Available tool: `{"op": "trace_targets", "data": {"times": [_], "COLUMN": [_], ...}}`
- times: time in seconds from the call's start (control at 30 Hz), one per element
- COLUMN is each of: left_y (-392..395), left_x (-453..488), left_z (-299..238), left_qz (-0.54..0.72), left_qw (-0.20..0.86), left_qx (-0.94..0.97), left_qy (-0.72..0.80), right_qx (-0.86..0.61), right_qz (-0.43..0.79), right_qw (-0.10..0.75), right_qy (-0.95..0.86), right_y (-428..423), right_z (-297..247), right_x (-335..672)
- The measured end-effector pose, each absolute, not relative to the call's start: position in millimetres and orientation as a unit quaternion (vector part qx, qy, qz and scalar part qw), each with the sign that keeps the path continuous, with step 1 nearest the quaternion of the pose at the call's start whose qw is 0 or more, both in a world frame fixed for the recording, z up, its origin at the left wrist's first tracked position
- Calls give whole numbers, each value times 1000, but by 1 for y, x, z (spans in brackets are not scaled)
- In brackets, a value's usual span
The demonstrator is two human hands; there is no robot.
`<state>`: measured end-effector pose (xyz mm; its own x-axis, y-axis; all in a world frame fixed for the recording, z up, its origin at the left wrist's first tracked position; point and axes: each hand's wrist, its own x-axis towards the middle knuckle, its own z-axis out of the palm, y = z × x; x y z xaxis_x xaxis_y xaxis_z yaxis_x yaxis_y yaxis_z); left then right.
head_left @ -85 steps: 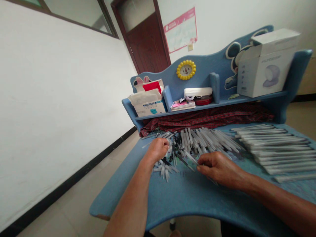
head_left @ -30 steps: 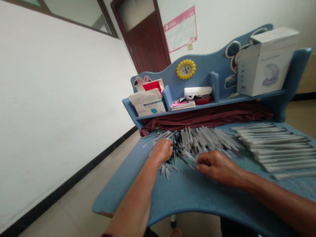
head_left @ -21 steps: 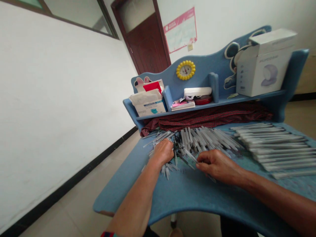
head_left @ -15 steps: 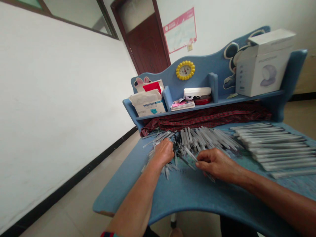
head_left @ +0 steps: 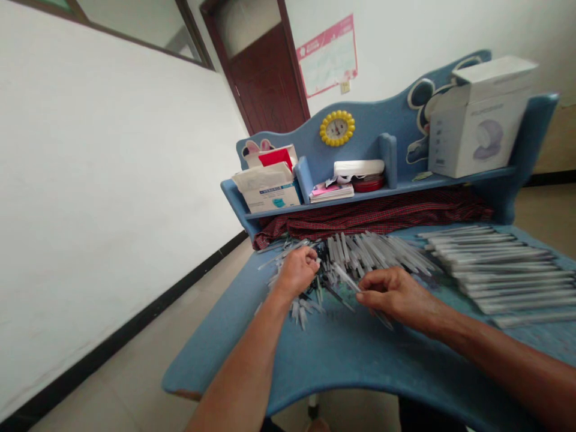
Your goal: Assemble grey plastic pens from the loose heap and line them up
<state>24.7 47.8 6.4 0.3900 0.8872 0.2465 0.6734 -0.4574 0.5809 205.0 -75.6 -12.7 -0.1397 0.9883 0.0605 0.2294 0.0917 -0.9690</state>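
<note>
My right hand (head_left: 396, 297) is closed around a clear pen barrel (head_left: 344, 277), which slants up and left from the thumb and fingertips. My left hand (head_left: 296, 271) is curled above a heap of small parts, fingertips pinched together. Something small and pale may be between them, but I cannot make it out. Short clear pieces, which look like pen caps (head_left: 300, 312), lie below that hand. Small black pieces (head_left: 322, 249) are just beyond its fingers. Behind both hands spreads a pile of clear pen barrels (head_left: 375, 251). Pens with dark ends (head_left: 508, 273) lie in a row at the right.
The blue desk (head_left: 333, 354) has a curved front edge. Along its back lies a red checked cloth (head_left: 373, 215) under a shelf (head_left: 405, 183). A mask box (head_left: 274, 198), a red round tin (head_left: 369, 183) and a large white carton (head_left: 481, 126) stand on the shelf.
My left hand has risen slightly from the small parts, and its fingers have turned more into view. My right hand keeps hold of the pen barrel in nearly the same place.
</note>
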Motion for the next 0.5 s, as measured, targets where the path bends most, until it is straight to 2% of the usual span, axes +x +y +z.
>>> {"op": "trace_targets", "data": {"times": [0.07,0.13,0.33,0.5], "left_y": [44,37,23,17], "left_x": [27,30,36,40], "left_z": [8,12,18,18], "left_qz": [313,333,318,289], "left_qw": [322,401,502,601], "left_qx": [768,734,708,658], "left_qy": [456,435,382,350], "right_qx": [-495,-489,-491,-457], "right_qz": [455,468,489,461], "right_qw": [442,458,483,560], "right_qy": [-593,-576,-535,-514], "right_y": [-77,-78,-75,-74], "right_z": [-10,-8,-10,-7], "right_x": [204,202,202,207]}}
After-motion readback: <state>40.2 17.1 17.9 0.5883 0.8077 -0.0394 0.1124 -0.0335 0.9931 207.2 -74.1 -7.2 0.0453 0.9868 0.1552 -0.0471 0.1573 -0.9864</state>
